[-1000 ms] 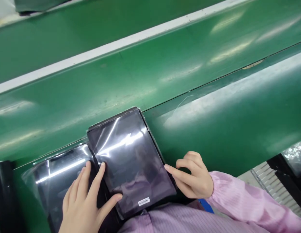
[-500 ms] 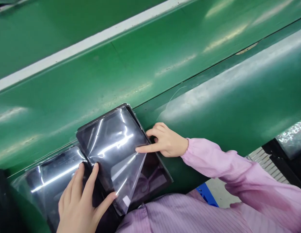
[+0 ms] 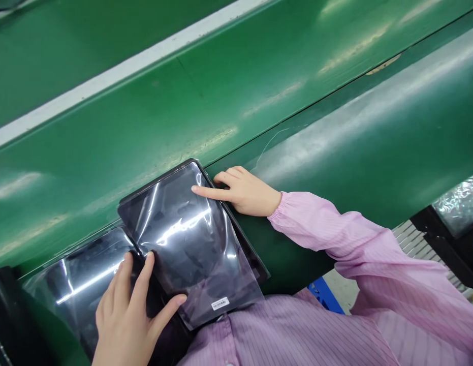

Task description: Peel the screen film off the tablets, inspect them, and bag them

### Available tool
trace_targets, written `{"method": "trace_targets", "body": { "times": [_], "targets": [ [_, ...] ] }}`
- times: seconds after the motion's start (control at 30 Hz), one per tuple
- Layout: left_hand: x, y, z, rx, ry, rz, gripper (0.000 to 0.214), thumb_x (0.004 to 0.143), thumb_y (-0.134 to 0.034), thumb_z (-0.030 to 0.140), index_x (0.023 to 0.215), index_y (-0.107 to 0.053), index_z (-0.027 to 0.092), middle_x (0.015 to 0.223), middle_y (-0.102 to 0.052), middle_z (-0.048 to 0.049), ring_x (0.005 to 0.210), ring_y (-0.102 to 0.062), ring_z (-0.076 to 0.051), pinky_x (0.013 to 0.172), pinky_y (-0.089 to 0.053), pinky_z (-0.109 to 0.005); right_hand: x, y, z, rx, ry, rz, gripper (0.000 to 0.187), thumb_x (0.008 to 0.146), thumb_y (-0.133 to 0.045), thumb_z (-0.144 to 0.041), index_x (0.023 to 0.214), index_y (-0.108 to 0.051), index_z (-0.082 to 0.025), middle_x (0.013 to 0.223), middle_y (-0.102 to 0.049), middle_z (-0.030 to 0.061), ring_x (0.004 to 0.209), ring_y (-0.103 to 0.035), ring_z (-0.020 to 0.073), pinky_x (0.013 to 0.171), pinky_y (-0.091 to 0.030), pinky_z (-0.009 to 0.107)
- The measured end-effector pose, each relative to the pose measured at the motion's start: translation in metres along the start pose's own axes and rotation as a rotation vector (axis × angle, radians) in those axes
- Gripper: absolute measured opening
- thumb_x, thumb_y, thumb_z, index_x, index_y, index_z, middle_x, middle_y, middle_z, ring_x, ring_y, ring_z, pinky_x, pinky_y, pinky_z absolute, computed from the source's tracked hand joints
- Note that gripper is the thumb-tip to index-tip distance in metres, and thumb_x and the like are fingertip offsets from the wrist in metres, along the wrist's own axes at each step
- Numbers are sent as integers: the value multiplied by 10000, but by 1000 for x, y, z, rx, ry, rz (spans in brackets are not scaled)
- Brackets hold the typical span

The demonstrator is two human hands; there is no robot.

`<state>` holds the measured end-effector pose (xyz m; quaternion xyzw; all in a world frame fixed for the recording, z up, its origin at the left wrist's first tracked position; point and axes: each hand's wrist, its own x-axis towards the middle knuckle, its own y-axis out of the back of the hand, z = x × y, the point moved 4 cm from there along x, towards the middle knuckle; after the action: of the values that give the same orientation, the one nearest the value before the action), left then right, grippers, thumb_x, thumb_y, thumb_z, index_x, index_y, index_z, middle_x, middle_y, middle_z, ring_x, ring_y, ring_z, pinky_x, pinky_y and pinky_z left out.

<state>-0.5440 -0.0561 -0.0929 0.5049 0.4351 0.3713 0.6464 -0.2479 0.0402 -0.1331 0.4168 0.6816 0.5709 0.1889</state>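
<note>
- Since a moment ago, the right hand (image 3: 246, 192) has slid to the far edge of the black tablet (image 3: 246, 249), and the clear plastic film (image 3: 206, 310) now lies flat on it, not lifted up.
- Right hand: the pointer finger lies out straight on the film, and the other fingers curl by the edge. I cannot tell if they pinch it.
- The left hand (image 3: 125, 315) is open, with its fingers spread over the near left corner of the tablet. Nothing is clamped there.
- The tablet lies flat on the green conveyor belt (image 3: 145, 101), near the person's pink striped smock (image 3: 289, 330). It overlaps a second wrapped black tablet (image 3: 76, 284) on the left.
- It looks stiff, thin and easy to scratch, and the film looks light, soft and slippery. The side edges seem the best place to hold it.
- The left hand and the film hide parts of the tablet. The small white barcode label (image 3: 220, 303) is too small to read, and the left tablet is cut off by a dark shape.
</note>
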Motion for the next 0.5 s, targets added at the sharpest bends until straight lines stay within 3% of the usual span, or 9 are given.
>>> {"method": "trace_targets", "body": {
  "times": [0.1, 0.17, 0.23, 0.3, 0.4, 0.5],
  "targets": [
    [1, 2, 2, -11, 12, 3, 817, 927, -452, 640, 1608, -173, 286, 1657, -222, -195, 1405, -398, -487, 1052, -394, -690, -2, 0, -3, 255, -97, 64, 699, 909, -343, 3, 1555, -339, -265, 1016, -589, 51, 859, -522, 192, 839, -476, 376],
    [2, 2, 5, -21, 20, 7, 795, 939, -415, 651, 1604, -196, 273, 1656, -223, -201, 1417, -384, -481, 1061, -386, -680, -7, 3, -5, 511, -262, 169, 598, 962, -348, -82, 1547, -329, -202, 997, -601, 48, 860, -545, 179, 855, -505, 371],
    [2, 0, 7, -32, 26, 11, 812, 932, -379, 691, 1601, -208, 262, 1647, -245, -205, 1420, -382, -472, 1070, -378, -665, -15, 6, -12, 724, -434, 234, 476, 1004, -378, -204, 1476, -426, -171, 987, -610, 45, 819, -565, 160, 828, -535, 355],
    [3, -2, 10, -56, 40, 34, 907, 904, -353, 751, 1612, -150, 223, 1622, -295, -225, 1421, -386, -459, 1091, -364, -643, -23, 9, -25, 818, -548, 200, 429, 997, -458, -327, 1379, -531, -146, 982, -617, 57, 742, -575, 149, 737, -557, 342],
    [1, 0, 10, -54, 103, 132, 1064, 852, -291, 836, 1613, -75, 124, 1587, -329, -284, 1422, -392, -452, 1141, -289, -639, -31, 15, -47, 806, -619, 97, 618, 887, -653, -378, 1444, -486, -170, 1055, -649, 88, 784, -628, 187, 740, -579, 383],
    [-10, 8, -6, 14, 308, 226, 996, 906, -192, 780, 1586, -195, 52, 1575, -299, -345, 1414, -394, -480, 1146, -218, -682, -35, 17, -56, 817, -631, 74, 731, 853, -690, -341, 1513, -406, -206, 1205, -652, 124, 1018, -651, 253, 905, -560, 459]
  ]
}}
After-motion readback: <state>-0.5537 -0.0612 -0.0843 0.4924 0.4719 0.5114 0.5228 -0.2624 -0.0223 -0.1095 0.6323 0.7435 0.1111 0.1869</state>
